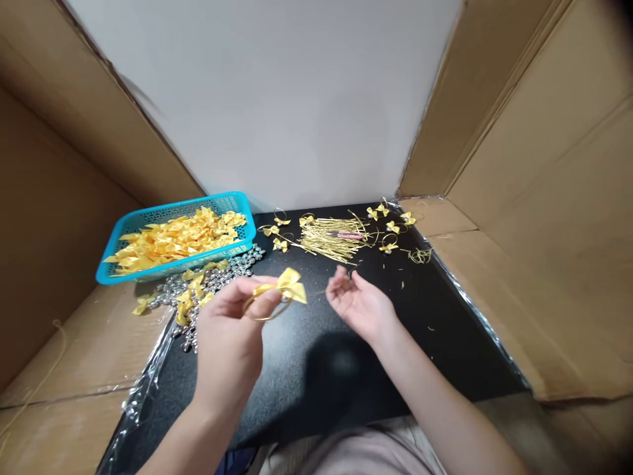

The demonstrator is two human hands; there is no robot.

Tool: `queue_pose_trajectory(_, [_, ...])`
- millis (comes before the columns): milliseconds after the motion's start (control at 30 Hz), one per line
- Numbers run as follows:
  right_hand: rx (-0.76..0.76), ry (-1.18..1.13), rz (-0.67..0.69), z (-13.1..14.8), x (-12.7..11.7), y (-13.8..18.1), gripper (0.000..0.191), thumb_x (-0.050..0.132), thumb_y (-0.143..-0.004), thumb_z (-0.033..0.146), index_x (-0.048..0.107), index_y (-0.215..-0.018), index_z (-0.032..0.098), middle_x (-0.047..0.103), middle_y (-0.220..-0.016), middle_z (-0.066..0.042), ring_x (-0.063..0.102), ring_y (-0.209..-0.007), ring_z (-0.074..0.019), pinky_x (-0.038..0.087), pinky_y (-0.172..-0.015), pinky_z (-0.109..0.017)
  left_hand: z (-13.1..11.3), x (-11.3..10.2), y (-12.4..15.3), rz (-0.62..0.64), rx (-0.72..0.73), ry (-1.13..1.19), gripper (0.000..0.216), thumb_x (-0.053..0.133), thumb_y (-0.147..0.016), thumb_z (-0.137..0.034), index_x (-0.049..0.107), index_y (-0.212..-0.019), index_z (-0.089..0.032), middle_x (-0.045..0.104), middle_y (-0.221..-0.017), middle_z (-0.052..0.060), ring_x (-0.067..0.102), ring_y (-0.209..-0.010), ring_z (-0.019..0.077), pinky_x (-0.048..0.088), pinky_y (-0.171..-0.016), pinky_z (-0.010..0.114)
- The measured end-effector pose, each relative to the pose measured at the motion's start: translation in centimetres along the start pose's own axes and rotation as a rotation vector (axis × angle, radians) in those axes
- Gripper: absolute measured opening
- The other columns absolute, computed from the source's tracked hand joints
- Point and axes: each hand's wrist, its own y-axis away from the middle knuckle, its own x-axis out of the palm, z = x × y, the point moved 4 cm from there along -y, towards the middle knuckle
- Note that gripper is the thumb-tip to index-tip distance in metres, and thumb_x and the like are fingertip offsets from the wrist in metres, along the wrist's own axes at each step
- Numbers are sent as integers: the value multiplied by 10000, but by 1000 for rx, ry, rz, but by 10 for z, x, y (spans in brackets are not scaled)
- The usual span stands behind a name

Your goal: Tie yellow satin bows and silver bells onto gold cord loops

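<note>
My left hand [230,330] pinches a yellow satin bow [291,285] between thumb and fingers. A loop of gold cord [270,318] hangs below the bow, and a small silvery bead sits by its knot. To the right, my right hand [363,305] is turned palm up with its fingers curled in. A faint thin strand runs from the bow toward these fingers, which appear closed on its end; the fingertips are partly blurred. Beyond the right hand lies a pile of cut gold cords [326,241], with pink-handled snips [349,235] resting on top.
A blue plastic basket [247,241] full of yellow bows [182,241] stands at the back left. Silver beads [242,264] and loose bows lie before it. Looped bows [388,247] and a cord tangle [420,255] lie at the right. Cardboard walls [544,198] flank the black table [420,356].
</note>
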Motion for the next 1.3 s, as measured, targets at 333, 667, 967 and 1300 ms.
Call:
queue_pose_trajectory(333, [-195,155,-57,46,-50,13,276,382,-978,127,598,-808,154,224,-500,92,153,-411,-71,257,-373,-138,25,-22,-14,-366,-366,343,118,657,-594,-158,556,-650,-183,616,-583,-39,606,-552,87,509,-516,151])
queue_pose_trajectory(667, [-658,857,239,49,5,69,258,606,-904,455,522,-841,219,410,-527,79,333,-480,-78,314,-482,-209,51,13,-11,-50,-331,142,199,790,-563,-246,622,-618,-155,648,-617,-16,595,-593,97,450,-515,168])
queue_pose_trajectory(967, [-685,698,166,5,19,44,138,682,-858,325,713,-836,192,692,-715,-4,519,-523,-74,426,-496,-205,47,39,0,121,-75,24,151,768,-712,-205,652,-618,-186,727,-740,-5,663,-709,128,526,-694,220])
queue_pose_trajectory(1300, [-819,784,89,-2,-8,33,143,722,-802,182,756,-934,225,758,-749,-16,599,-507,-86,491,-462,-186,73,33,-2,169,-170,189,196,780,-733,-203,627,-614,-175,716,-716,-17,651,-662,104,518,-633,188])
